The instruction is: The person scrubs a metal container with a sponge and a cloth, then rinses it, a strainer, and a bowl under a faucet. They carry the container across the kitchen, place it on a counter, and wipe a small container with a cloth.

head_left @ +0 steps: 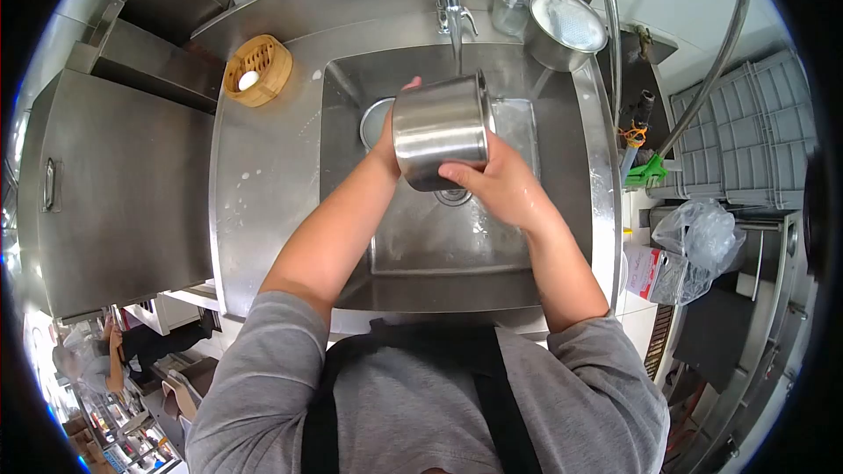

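Note:
I hold a round stainless steel pot (439,127) over the steel sink (562,237), under the faucet (448,0). My left hand (391,136) grips its far left side, mostly hidden behind the pot, with only the thumb tip showing above the rim. My right hand (500,180), wet, clasps the pot's lower right side with the thumb across the wall. A thin stream of water runs from the faucet down behind the pot. A round metal dish (373,123) lies in the basin under my left wrist.
A bamboo steamer basket (257,68) with a white egg stands on the counter left of the sink. A lidded steel pot (564,28) and a soap bottle (511,4) sit behind the basin. Grey crates (746,140) and a plastic bag (702,237) are at the right.

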Action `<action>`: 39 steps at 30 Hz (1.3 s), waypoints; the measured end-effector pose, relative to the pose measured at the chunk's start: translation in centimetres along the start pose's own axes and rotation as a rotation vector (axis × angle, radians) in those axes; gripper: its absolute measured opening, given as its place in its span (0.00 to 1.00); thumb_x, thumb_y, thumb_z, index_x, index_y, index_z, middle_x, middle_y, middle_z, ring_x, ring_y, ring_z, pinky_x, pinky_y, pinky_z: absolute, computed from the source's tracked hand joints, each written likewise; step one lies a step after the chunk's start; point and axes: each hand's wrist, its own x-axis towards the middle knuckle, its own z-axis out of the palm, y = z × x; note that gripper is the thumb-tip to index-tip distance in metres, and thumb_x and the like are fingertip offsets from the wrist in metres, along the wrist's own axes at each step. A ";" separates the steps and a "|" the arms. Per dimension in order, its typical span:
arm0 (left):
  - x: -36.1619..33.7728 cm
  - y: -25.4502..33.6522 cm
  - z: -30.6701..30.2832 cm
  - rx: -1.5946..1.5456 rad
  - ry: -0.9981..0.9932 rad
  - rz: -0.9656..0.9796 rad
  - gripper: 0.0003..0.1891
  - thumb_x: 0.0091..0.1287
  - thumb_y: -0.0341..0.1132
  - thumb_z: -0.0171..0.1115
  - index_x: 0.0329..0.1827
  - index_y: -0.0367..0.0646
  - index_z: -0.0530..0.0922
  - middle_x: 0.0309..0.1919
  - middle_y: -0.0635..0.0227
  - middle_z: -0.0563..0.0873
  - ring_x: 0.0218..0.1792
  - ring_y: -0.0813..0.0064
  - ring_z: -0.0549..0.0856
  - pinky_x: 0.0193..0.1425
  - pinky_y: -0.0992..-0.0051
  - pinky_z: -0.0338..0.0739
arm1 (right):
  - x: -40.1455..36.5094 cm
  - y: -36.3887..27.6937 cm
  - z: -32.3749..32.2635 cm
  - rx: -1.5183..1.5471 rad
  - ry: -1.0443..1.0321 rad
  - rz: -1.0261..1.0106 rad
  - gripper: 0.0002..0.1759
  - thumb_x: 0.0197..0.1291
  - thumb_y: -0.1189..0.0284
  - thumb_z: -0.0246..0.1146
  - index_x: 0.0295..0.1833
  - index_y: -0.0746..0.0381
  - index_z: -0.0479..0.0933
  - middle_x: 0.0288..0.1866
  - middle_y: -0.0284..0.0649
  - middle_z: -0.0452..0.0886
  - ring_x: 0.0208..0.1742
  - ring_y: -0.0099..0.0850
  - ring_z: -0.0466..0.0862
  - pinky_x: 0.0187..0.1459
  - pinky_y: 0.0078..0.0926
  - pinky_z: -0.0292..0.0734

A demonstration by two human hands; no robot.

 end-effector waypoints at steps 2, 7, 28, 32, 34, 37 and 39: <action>1.3 0.8 0.2 0.079 -0.154 0.013 0.23 0.69 0.52 0.51 0.53 0.42 0.78 0.45 0.63 0.85 0.45 0.66 0.84 0.55 0.66 0.77 | -0.2 -0.3 -0.2 -0.172 0.007 0.036 0.23 0.60 0.71 0.65 0.58 0.71 0.70 0.45 0.53 0.83 0.47 0.38 0.84 0.51 0.30 0.75; 4.6 3.9 2.8 0.468 0.178 -0.069 0.22 0.67 0.51 0.51 0.51 0.42 0.79 0.46 0.64 0.85 0.45 0.70 0.83 0.54 0.70 0.76 | 0.1 0.1 -3.6 -0.606 -0.081 0.084 0.11 0.61 0.69 0.62 0.46 0.64 0.79 0.39 0.51 0.84 0.42 0.50 0.83 0.46 0.38 0.76; 6.2 8.4 2.2 2.518 0.202 0.245 0.15 0.66 0.42 0.56 0.52 0.47 0.79 0.37 0.57 0.86 0.36 0.59 0.86 0.37 0.60 0.81 | 7.5 5.3 -7.0 -2.051 -0.461 -0.481 0.10 0.56 0.71 0.57 0.32 0.49 0.84 0.32 0.31 0.86 0.43 0.28 0.83 0.59 0.29 0.63; 2.4 8.5 1.3 1.688 0.352 -0.104 0.17 0.68 0.32 0.48 0.59 0.43 0.74 0.44 0.53 0.84 0.39 0.61 0.87 0.37 0.63 0.85 | 8.9 3.6 -4.5 -2.005 -0.564 -0.238 0.10 0.54 0.68 0.61 0.40 0.53 0.86 0.39 0.37 0.87 0.48 0.30 0.83 0.61 0.31 0.64; 0.9 6.9 -0.1 1.395 0.380 -0.127 0.18 0.69 0.31 0.48 0.61 0.46 0.72 0.45 0.58 0.83 0.40 0.66 0.86 0.35 0.63 0.85 | 9.4 2.2 -2.9 -1.674 -0.561 -0.161 0.12 0.55 0.67 0.63 0.45 0.54 0.85 0.42 0.39 0.86 0.49 0.32 0.83 0.60 0.33 0.66; 0.5 3.6 -3.2 1.078 0.552 0.002 0.20 0.68 0.30 0.47 0.64 0.49 0.70 0.50 0.59 0.82 0.44 0.63 0.85 0.37 0.61 0.85 | 13.0 3.3 -3.9 -0.628 -0.433 0.038 0.17 0.59 0.68 0.65 0.53 0.60 0.80 0.46 0.42 0.84 0.46 0.30 0.83 0.51 0.29 0.76; 2.4 2.1 -6.4 1.068 0.477 0.007 0.25 0.65 0.27 0.48 0.67 0.50 0.66 0.53 0.59 0.80 0.43 0.62 0.85 0.35 0.62 0.86 | 16.1 6.2 -5.3 0.100 0.010 -0.017 0.13 0.64 0.69 0.61 0.49 0.67 0.78 0.38 0.38 0.83 0.36 0.25 0.80 0.39 0.22 0.75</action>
